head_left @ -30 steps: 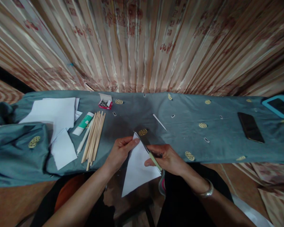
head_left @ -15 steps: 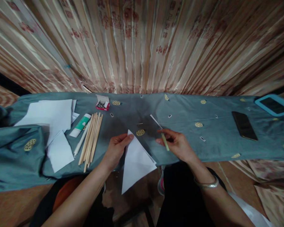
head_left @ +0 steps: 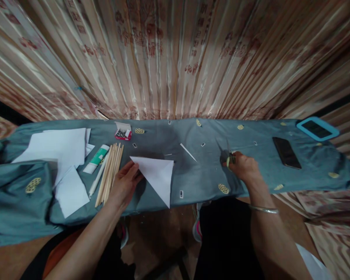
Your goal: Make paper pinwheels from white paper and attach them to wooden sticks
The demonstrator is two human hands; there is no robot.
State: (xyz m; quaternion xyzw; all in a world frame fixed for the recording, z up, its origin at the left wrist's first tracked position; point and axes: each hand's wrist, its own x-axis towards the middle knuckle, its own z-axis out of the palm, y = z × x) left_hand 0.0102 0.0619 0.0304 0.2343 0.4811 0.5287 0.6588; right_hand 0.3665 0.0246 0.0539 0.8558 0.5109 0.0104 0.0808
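A folded white paper triangle (head_left: 157, 175) is pinched at its left corner by my left hand (head_left: 125, 184), its lower tip reaching over the table's front edge. My right hand (head_left: 245, 165) is closed around the green handles of a pair of scissors (head_left: 230, 160), whose thin blades point away from me over the cloth. Between the two hands lies a narrow white paper strip (head_left: 188, 152). A tiny thin sliver (head_left: 168, 154) rests behind the triangle.
To the left are white paper sheets (head_left: 65, 146), a green and white tube (head_left: 97, 158), a white stick (head_left: 99, 177), several wooden sticks (head_left: 111, 171) and a red box of small metal pieces (head_left: 123, 133). A black phone (head_left: 286, 152) and blue-framed device (head_left: 317, 128) lie right.
My right hand has moved right with the scissors, away from the paper. The paper strip now lies on the cloth. My left hand has turned the triangle and shifted left.
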